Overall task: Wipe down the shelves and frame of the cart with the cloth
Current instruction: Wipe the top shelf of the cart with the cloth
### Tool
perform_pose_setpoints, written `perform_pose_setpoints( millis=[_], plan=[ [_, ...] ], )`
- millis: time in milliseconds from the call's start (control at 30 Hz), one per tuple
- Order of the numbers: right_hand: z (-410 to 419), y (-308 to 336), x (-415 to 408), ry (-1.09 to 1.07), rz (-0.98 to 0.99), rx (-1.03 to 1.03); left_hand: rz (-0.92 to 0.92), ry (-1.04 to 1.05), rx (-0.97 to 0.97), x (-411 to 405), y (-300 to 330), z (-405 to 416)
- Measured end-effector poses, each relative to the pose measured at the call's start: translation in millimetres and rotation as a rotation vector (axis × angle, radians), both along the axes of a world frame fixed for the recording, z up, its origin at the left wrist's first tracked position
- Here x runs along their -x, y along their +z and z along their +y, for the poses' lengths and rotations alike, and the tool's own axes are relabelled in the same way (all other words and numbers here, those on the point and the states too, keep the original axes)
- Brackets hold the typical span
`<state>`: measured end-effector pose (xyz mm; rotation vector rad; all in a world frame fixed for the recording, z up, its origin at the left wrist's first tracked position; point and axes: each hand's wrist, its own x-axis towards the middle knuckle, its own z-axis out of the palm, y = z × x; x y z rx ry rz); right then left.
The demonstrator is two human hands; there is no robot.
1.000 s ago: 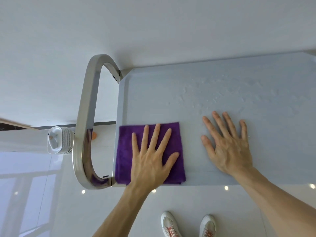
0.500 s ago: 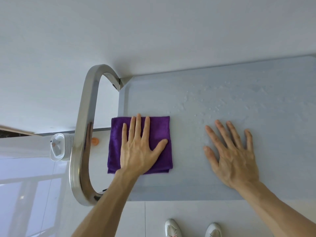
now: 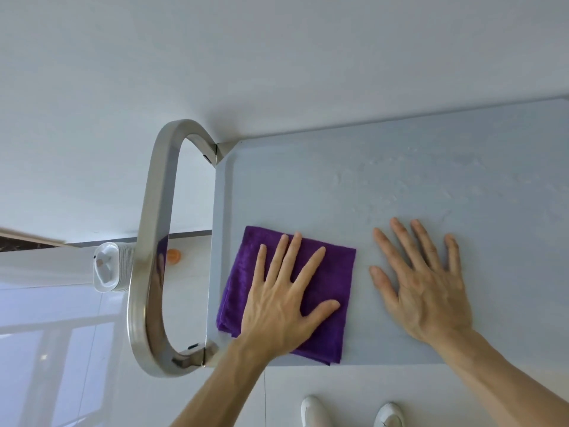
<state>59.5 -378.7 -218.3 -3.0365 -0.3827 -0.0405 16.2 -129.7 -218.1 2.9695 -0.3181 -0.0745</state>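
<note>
Fuzzy purple cloth [image 3: 326, 288] on a matt grey shelf [image 3: 400, 180] (faintly streaked); brushed, shiny metal handle [image 3: 154, 229]; glossy floor tiles [image 3: 55, 349].

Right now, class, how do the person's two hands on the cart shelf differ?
The left hand presses the purple cloth; the right hand rests on the bare shelf. The left hand lies nearer the metal handle; the right hand lies farther. Both are flat, fingers spread.

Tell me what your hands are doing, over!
Left hand flat on cloth, pressing it to top shelf. Right hand flat on bare shelf. Nothing in the way; handle unwiped.
</note>
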Motion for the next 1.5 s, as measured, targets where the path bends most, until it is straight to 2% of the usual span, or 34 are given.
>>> perform_pose_setpoints(
  millis=[167, 433, 633, 800, 933, 1167, 1400, 1500],
  plan=[
    [1.3, 1.7, -1.5, -0.007, 0.038, 0.001, -0.012, 0.317, -0.094, -28.8, 4.8, 40.2],
    [-0.2, -0.1, -2.3, 0.001, 0.041, -0.005, 0.045, 0.463, -0.035, -173.8, 1.5, 29.6],
    [-1.3, -2.2, -3.0, 0.006, 0.032, -0.019, 0.040, 0.291, 0.004, -203.8, 1.8, -16.1],
    [-0.5, -1.9, -1.4, -0.001, 0.046, -0.013, -0.038, 0.055, 0.003, -142.3, 2.1, -13.7],
    [-0.3, -2.4, -2.7, 0.000, 0.042, -0.011, -0.085, 0.232, -0.022, -112.1, 1.6, 24.4],
    [0.0, -4.5, -4.3, 0.000, 0.026, -0.018, 0.011, 0.466, 0.007, -171.2, -0.4, 10.9],
    [-1.5, -7.1, -4.4, 0.001, 0.019, -0.037, 0.005, 0.268, -0.015, -194.8, -0.9, -73.5],
    [-1.1, -7.9, -3.7, 0.008, 0.028, -0.031, 0.000, 0.220, -0.014, -179.5, -0.6, -77.5]
  ],
)
